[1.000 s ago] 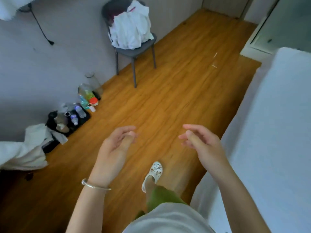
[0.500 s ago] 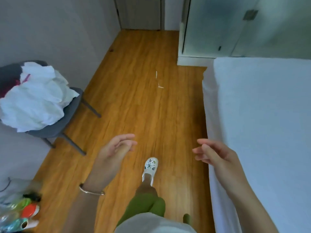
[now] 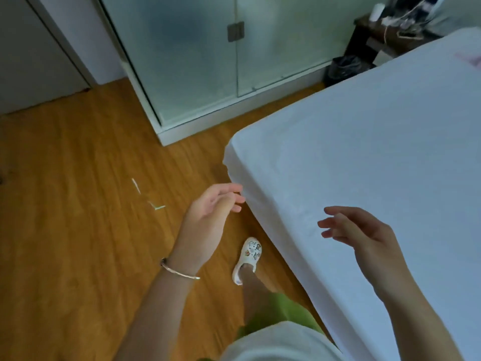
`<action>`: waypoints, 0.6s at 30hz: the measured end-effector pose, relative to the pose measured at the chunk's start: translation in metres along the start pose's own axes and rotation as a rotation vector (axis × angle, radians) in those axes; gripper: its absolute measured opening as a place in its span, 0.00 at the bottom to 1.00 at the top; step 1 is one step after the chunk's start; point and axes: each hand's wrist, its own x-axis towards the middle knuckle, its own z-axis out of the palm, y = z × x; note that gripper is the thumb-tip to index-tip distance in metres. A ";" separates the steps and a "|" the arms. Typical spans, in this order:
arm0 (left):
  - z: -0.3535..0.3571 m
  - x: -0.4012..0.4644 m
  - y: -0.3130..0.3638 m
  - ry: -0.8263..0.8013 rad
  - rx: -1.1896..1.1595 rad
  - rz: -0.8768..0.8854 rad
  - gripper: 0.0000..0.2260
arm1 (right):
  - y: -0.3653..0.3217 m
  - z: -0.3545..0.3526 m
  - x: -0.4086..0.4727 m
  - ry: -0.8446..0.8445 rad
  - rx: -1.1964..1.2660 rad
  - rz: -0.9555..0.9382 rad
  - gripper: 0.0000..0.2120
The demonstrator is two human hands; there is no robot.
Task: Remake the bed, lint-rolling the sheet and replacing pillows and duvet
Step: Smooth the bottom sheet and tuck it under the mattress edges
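1. A grey door (image 3: 39, 56) and its frame fill the upper left corner, above a wooden floor (image 3: 78, 230) that runs across the left half of the view.
2. Two small pale scraps (image 3: 136, 185) lie on the floor boards, left of the hands and well apart from the bed.
3. Frosted glass panels (image 3: 197, 53) in a white frame stand at the top centre, with a dark metal hinge (image 3: 235, 31) between two of the panes.
4. The left hand (image 3: 210, 212) hangs over the floor with its fingers loosely spread and holding nothing. Its fingertips (image 3: 238, 190) are right at the side of the mattress near the corner; whether they touch the cloth cannot be told. A thin bracelet (image 3: 179, 272) circles that wrist.
5. A white clog (image 3: 248, 257) with small charms on the toe stands on the floor just beside the bed, below the left hand, and a green trouser leg (image 3: 281, 313) comes down to it.
6. The sheet (image 3: 364, 157) is white, spread flat over the bed and pulled down round the near corner. It fills the right half of the view.
7. The right hand (image 3: 364, 235) is held over the sheet near the bed's edge, fingers relaxed and parted, gripping nothing.
8. At the upper right, beyond the bed, stands a dark bin (image 3: 343, 69) lined with a bag, beside a dark side stand (image 3: 369, 40) carrying cables and a white roll (image 3: 376, 12).
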 end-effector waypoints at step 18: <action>0.022 0.581 0.018 -0.760 0.338 -0.058 0.09 | -0.036 0.154 0.428 0.494 0.242 0.359 0.08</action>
